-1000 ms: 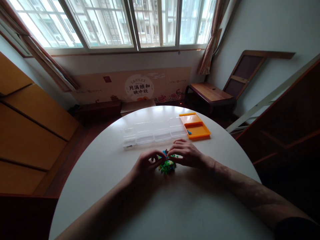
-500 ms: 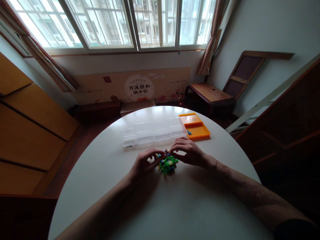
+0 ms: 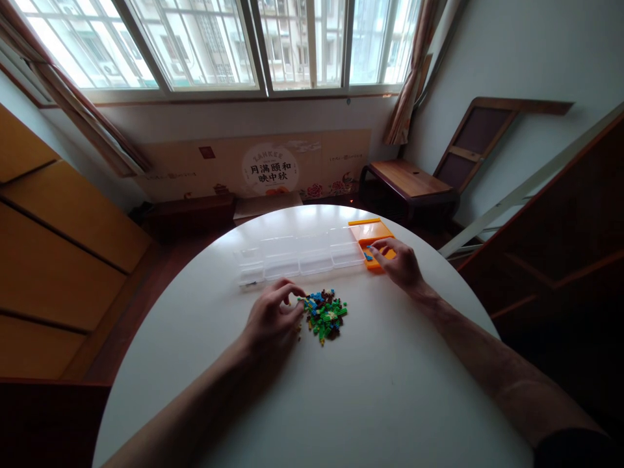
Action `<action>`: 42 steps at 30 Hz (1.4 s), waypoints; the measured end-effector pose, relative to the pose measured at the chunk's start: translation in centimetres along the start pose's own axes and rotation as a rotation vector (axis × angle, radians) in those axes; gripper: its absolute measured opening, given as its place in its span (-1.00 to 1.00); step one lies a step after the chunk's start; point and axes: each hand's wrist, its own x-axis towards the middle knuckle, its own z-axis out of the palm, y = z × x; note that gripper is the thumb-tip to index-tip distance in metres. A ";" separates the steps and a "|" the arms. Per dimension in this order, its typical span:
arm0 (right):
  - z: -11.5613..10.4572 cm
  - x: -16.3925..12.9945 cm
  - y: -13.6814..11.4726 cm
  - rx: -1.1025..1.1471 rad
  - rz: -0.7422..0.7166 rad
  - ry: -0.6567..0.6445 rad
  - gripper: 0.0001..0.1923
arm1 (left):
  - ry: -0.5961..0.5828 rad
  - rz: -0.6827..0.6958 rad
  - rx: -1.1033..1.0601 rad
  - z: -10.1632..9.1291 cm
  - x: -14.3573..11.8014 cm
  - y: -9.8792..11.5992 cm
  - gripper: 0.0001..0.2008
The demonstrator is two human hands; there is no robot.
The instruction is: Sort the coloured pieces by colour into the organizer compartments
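Basically a spill-and-mix-up risk here. Pile of small blocks [image 3: 329, 317], mostly green with blue, brown and yellow, sits loose on the white table [image 3: 341, 396], no rim around it. Left hand [image 3: 273, 313] is at the pile's left edge, thumb and forefinger curved toward it, tips right by the pieces; cannot tell whether a piece is between them. A few strays [image 3: 299, 335] lie beside that hand, so a careless wrist shift could sweep them off or scatter the near side of the pile.

Right hand [image 3: 400, 265] is over the open orange tray [image 3: 374, 267], thumb and forefinger tips close together near the blue pieces [image 3: 368, 257] inside; too small to tell whether they grip one. Likeliest slip, I'd say: a tiny piece sticks to a fingertip or drops short, landing on the table or in the clear compartments [image 3: 281, 268] just beside the tray's left side. Cause would be piece size plus a fingertip pinch that hides its own contents. Knuckles could also nudge the tray, since nothing visible pins it. Colours blend in the dim light, so a wrong-coloured pick looks possible too, brown ones especially.
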 end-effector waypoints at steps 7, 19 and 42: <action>0.4 -0.3 0.0 -0.076 0.023 -0.001 -0.81 | -0.059 -0.036 0.169 0.1 0.0 0.6 -0.88; 0.8 -0.5 0.2 -0.062 0.042 -0.033 -0.76 | -0.061 -0.013 0.228 0.1 0.0 0.9 -0.90; 0.7 -1.3 -3.5 -0.020 -0.289 -0.111 -0.90 | -0.017 0.073 0.087 0.1 0.4 0.5 -0.90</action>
